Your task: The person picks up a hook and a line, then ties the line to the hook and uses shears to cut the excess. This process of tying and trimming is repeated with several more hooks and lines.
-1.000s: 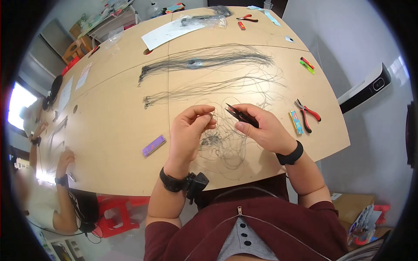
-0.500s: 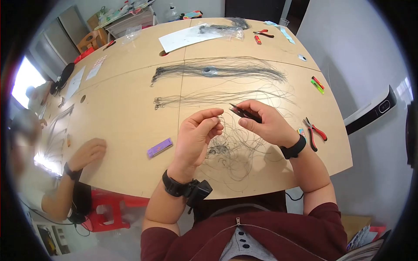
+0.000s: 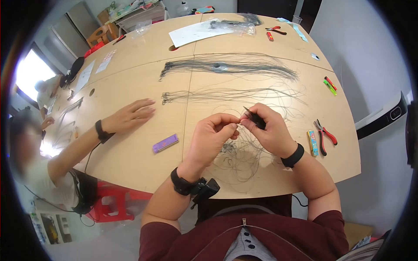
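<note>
My left hand point(image 3: 214, 138) is closed in a pinch over the tangled dark strands point(image 3: 239, 161); what its fingertips hold is too small to name. Touching or nearly touching it, my right hand point(image 3: 272, 130) is wrapped round a dark pointed tool point(image 3: 256, 119), its tip pointing up and left. Beyond both hands, a thin bundle of strands point(image 3: 230, 94) with small dark ends at its left lies across the table, and a thicker bundle point(image 3: 230, 66) lies behind that one.
On the table point(image 3: 126, 161) lie a purple box point(image 3: 165, 143) at left, a blue-yellow box point(image 3: 312, 143) and red-handled pliers point(image 3: 324, 137) at right. Markers point(image 3: 330, 85) lie farther right. A co-worker's hand point(image 3: 130, 116) rests on the table at left.
My two hands have come together at the fingertips. The co-worker's hand has reached farther onto the table, to the right. The view has shifted slightly, and the blue-yellow box shows more fully.
</note>
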Demonstrator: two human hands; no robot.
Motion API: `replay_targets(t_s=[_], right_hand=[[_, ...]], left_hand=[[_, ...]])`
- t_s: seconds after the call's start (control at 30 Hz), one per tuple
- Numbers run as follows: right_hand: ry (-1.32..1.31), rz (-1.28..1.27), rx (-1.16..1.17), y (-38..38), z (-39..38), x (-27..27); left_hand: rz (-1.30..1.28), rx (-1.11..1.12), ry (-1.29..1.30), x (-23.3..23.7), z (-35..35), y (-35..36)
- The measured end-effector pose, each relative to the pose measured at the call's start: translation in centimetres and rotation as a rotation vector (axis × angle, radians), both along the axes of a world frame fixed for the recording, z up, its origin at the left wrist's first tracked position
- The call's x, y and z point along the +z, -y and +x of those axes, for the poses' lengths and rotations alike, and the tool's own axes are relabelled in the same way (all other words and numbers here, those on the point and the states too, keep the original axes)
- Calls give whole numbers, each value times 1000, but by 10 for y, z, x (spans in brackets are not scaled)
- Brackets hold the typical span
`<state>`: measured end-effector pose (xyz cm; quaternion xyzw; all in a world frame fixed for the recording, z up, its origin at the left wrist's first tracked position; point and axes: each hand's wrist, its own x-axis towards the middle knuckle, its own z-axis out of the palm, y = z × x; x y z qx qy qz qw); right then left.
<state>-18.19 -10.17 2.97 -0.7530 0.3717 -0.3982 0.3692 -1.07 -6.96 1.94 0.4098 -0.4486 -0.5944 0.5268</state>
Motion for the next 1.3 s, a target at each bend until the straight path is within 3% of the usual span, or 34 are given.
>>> replay_targets(t_s=[0.27, 0.37, 0.47, 0.67, 0.77, 0.9, 1.03, 1.13, 1.2, 1.27, 1.3], right_hand=[[-11, -95, -26, -1, 1, -7], [41, 92, -51, -3, 0, -6], [84, 139, -62, -1, -4, -6], [114, 155, -86, 3, -8, -6], [126, 163, -72, 4, -11, -7], [139, 151, -72, 6, -13, -4], [152, 143, -77, 8, -16, -6], [198, 246, -54, 10, -16, -5], [270, 361, -25, 10, -17, -3], [355, 461, 19, 10, -18, 1], [388, 486, 24, 10, -19, 2]], left_hand=[[2, -71, 34, 0, 1, 2], [-139, 16, 269, 1, 8, 7], [-548, 224, 869, 6, 30, 19], [-599, 112, 1566, -20, 83, 59], [-460, 10, 1740, -14, 110, 76], [-251, -47, 1722, -5, 127, 93], [-57, 122, 1756, 1, 128, 86], [-511, 361, 1521, 12, 106, 73], [-237, 158, 812, 38, 60, 51], [-309, -49, 578, 38, 22, 34], [-419, -43, 690, 42, 6, 24]])
